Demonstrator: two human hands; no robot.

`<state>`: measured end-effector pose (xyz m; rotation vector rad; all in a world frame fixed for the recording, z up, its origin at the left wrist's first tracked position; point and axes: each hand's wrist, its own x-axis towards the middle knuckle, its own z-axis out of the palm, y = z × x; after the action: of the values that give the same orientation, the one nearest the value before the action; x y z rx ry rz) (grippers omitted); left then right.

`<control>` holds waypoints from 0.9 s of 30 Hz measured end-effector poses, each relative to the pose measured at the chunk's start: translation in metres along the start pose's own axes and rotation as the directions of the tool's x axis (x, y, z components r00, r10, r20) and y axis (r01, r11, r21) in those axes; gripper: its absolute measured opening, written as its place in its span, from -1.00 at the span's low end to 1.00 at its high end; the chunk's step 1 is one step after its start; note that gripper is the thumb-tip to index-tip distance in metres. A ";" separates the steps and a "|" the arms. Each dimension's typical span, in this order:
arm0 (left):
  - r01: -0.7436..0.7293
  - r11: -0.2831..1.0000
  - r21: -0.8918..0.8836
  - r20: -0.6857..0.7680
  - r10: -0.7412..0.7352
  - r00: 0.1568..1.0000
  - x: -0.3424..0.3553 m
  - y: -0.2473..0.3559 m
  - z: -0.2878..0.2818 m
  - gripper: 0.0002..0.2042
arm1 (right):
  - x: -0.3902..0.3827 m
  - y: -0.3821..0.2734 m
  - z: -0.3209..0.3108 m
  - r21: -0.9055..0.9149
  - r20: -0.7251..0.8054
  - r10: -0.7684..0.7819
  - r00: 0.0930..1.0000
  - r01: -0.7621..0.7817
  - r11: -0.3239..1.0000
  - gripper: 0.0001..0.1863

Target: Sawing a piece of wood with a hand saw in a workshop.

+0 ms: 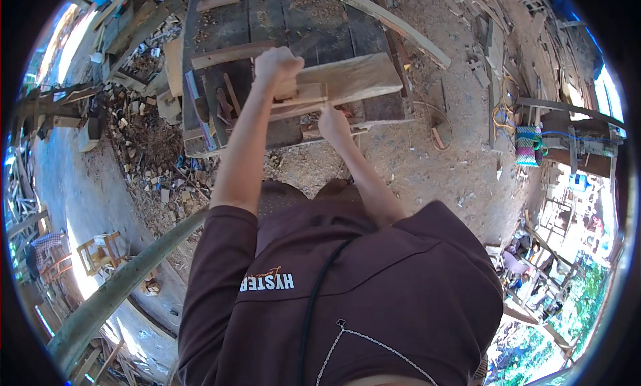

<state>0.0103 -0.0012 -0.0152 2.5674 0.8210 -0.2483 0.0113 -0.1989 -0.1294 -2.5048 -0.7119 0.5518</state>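
A thick pale wooden board [357,76] lies across the dark plank workbench [287,26] in front of me. At its left end my left hand [277,64] is closed in a fist, gripping a smaller light wooden piece [306,94] that rests along the board's near side. My right hand [333,124] is lower and to the right, closed at the near edge of the board. Just above its fingers a thin upright strip shows against the wood. What the right fingers hold is mostly hidden.
Wood strips [234,54] and a long thin bluish bar [198,112] lie on the bench's left side. A long curved plank [394,26] crosses its far right. Wood offcuts [143,136] litter the ground at left. A slanting pole [127,289] stands at lower left.
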 end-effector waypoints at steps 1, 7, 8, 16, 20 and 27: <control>0.005 1.000 0.005 -0.012 -0.005 1.000 -0.002 0.004 0.000 -0.59 | 0.002 0.000 -0.005 0.007 -0.005 0.053 0.999 -0.053 0.999 -0.77; 0.063 0.997 -0.047 -0.042 -0.065 0.997 -0.008 0.014 -0.001 -0.61 | 0.003 -0.012 -0.007 0.003 -0.044 0.155 0.987 -0.155 0.988 -0.78; 0.060 0.997 -0.047 -0.040 -0.062 0.997 -0.008 0.014 -0.001 -0.61 | 0.000 -0.013 -0.006 0.000 -0.035 0.177 0.984 -0.177 0.984 -0.78; 0.116 0.990 -0.084 -0.046 -0.120 0.992 -0.012 0.013 -0.005 -0.60 | -0.076 0.007 -0.014 0.054 -0.009 0.120 0.993 -0.119 0.991 -0.79; 0.079 0.995 -0.068 -0.060 -0.083 0.995 -0.009 0.011 -0.002 -0.61 | -0.084 0.026 -0.008 -0.009 0.020 0.095 0.995 -0.095 0.995 -0.79; 0.067 0.995 -0.071 -0.027 -0.069 0.997 -0.011 0.022 -0.001 -0.60 | -0.032 0.012 -0.010 -0.058 -0.073 0.087 0.994 -0.092 0.994 -0.81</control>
<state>0.0146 -0.0220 -0.0032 2.4859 0.9127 -0.1991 -0.0038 -0.2295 -0.1198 -2.6095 -0.6010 0.4772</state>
